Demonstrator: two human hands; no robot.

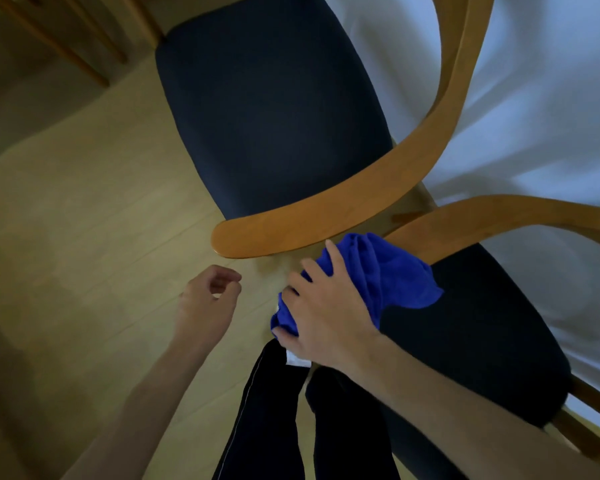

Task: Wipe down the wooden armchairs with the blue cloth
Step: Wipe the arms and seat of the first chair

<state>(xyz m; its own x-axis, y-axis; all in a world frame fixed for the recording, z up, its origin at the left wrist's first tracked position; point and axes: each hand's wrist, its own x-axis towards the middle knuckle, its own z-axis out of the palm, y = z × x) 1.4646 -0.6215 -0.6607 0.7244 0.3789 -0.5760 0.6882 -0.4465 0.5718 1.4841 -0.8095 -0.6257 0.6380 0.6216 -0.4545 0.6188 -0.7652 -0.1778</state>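
Two wooden armchairs with dark seats stand side by side. The far armchair shows a curved wooden armrest (326, 213) over its dark seat (274, 109). The near armchair (499, 213) has its dark seat (475, 341) at the right. My right hand (326, 313) grips the bunched blue cloth (392, 271) and holds it on the front left corner of the near chair, just below the far chair's armrest tip. The wood under the cloth is hidden. My left hand (207, 299) hovers over the floor to the left, fingers loosely curled, holding nothing.
White fabric (534, 98) lies behind both chairs at the right. Light wooden floor (84, 237) spreads to the left. Wooden legs of other furniture (66, 39) stand at the top left. My dark trouser legs (284, 410) are at the bottom centre.
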